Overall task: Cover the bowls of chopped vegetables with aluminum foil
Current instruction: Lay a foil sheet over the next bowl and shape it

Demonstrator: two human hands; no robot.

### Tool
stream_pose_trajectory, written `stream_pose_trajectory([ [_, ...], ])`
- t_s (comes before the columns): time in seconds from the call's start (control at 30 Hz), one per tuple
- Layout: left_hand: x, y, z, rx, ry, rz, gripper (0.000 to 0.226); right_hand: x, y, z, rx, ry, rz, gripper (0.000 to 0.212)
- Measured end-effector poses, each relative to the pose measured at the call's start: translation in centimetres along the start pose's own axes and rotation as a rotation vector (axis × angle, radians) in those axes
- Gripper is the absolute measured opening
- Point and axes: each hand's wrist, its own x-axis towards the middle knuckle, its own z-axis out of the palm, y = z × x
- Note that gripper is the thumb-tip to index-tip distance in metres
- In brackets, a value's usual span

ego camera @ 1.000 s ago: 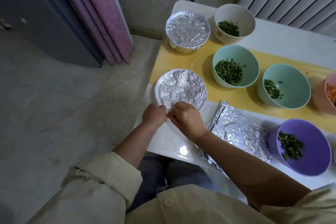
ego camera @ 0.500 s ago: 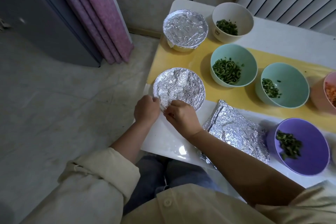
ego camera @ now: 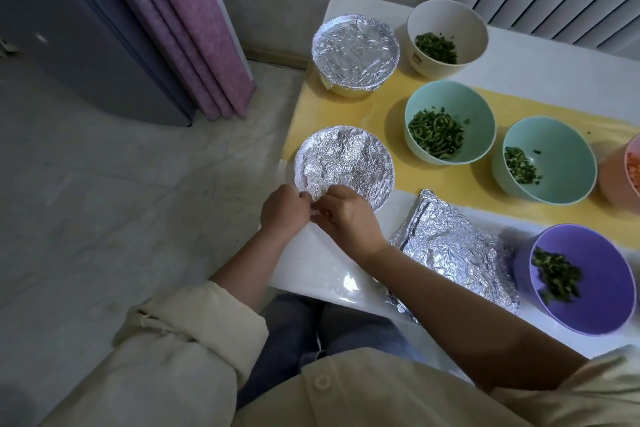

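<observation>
A foil-covered bowl [ego camera: 344, 163] sits at the near left corner of the table. My left hand [ego camera: 282, 211] and my right hand [ego camera: 349, 218] meet at its near rim, both pinching the foil edge there. A second foil-covered bowl [ego camera: 355, 48] stands behind it. Uncovered bowls of chopped greens follow: a cream bowl [ego camera: 446, 36], a mint bowl [ego camera: 450, 121], another mint bowl [ego camera: 550, 159] and a purple bowl [ego camera: 585, 281]. A stack of crumpled foil sheets [ego camera: 453, 253] lies by my right forearm.
The white table [ego camera: 554, 66] carries a yellow mat [ego camera: 332, 107] under the bowls. A pink bowl [ego camera: 623, 173] is cut off at the right edge. Off the table's left edge are bare floor, a pink curtain [ego camera: 194, 28] and a grey cabinet [ego camera: 69, 28].
Both hands stayed at the near rim of the front foil-covered bowl, shifting slightly along the foil edge. Nothing else moved.
</observation>
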Motion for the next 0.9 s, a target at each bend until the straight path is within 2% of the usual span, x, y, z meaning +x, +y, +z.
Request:
stream_pose_trajectory([
  [0.1,0.7,0.1,-0.7,0.029,0.011,0.033,0.037,-0.8,1.4,-1.2,-0.049,-0.041,-0.053,0.029],
  [0.23,0.7,0.1,-0.7,0.016,-0.012,0.027,0.038,-1.4,2.1,-1.9,-0.089,-0.027,-0.079,0.012],
  [0.43,-0.1,-0.4,0.6,-0.252,-0.060,-0.084,0.066,-0.9,1.7,-1.3,-0.108,0.009,-0.118,0.021],
  [0.57,0.2,-0.6,1.5,-0.322,-0.084,-0.095,0.055,-0.7,1.4,-1.1,-0.099,0.007,-0.086,0.016],
  [0.7,-0.8,0.5,0.4,-0.346,-0.087,-0.120,0.055,-0.7,1.5,-1.1,-0.077,0.022,-0.061,0.017],
  [0.83,-2.0,0.9,0.8,-0.378,-0.175,-0.100,0.036,-0.7,1.4,-1.0,-0.067,0.004,-0.059,0.017],
  [0.9,-1.9,1.2,0.9,-0.400,-0.184,-0.099,0.036,-0.5,1.4,-1.0,-0.061,0.006,-0.041,0.018],
])
